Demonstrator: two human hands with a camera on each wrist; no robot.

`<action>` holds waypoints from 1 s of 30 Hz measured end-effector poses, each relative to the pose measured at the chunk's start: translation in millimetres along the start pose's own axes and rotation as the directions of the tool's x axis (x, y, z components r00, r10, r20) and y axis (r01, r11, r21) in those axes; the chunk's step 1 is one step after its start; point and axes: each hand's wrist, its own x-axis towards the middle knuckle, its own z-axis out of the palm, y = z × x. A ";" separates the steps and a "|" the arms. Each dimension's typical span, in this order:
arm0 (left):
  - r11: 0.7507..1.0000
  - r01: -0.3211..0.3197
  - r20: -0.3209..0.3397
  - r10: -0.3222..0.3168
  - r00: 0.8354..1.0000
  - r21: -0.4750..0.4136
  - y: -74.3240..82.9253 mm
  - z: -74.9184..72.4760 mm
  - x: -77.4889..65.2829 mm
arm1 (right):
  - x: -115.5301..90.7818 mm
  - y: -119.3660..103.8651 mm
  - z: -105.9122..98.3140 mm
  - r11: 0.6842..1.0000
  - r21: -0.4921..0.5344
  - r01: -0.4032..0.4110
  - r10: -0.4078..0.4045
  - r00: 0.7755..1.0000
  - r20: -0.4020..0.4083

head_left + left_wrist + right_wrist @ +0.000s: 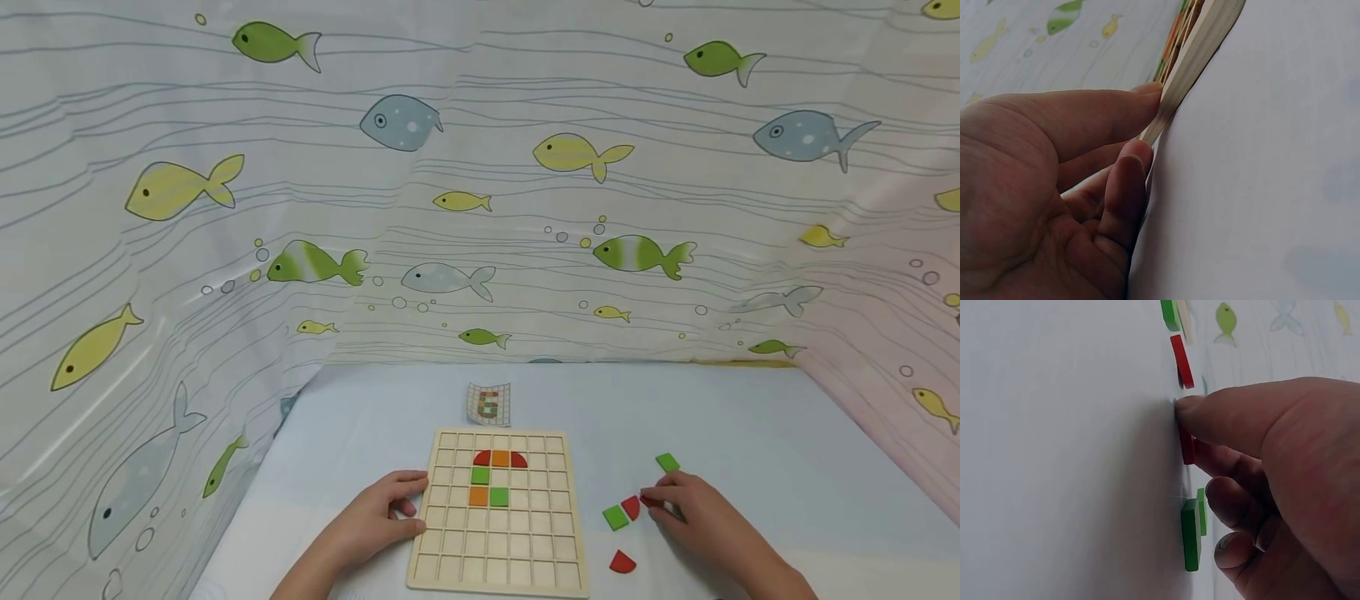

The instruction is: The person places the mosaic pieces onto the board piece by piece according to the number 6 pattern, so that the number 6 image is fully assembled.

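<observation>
A wooden grid board (450, 550) lies on the table with red, orange and green pieces in several squares. My left hand (380, 517) is at its left side, thumb and fingertips resting against the edge; the left wrist view shows the thumb (1110, 115) right at the board's rim. To the right of the board, my right hand (699, 517) pinches a red quarter-circle piece (1186, 447) close to the tabletop. Beside it lie another red quarter-circle piece (631, 507) and a green square (616, 517).
Behind the board, a small card (488, 404) carries a coloured grid pattern. A green square (667, 462) lies beyond my right hand, and a red quarter-circle (622, 562) nearer the front. Fish-patterned sheeting (525, 242) rises around the back and sides of the table.
</observation>
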 end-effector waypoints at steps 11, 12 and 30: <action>1.000 0.000 0.005 0.000 1.000 -0.001 -2.1 0.8 1.2 | -5.9 3.5 4.0 1.000 0.020 0.018 -0.017 0.999 -0.034; 1.000 0.000 0.004 0.000 1.000 0.001 -2.3 0.9 1.4 | -5.6 3.3 4.1 1.000 0.020 0.016 -0.015 0.999 -0.034; 1.000 -0.001 0.008 0.001 1.000 -0.012 0.1 0.3 0.5 | -6.4 1.9 2.4 0.998 0.059 -0.020 0.026 0.996 -0.087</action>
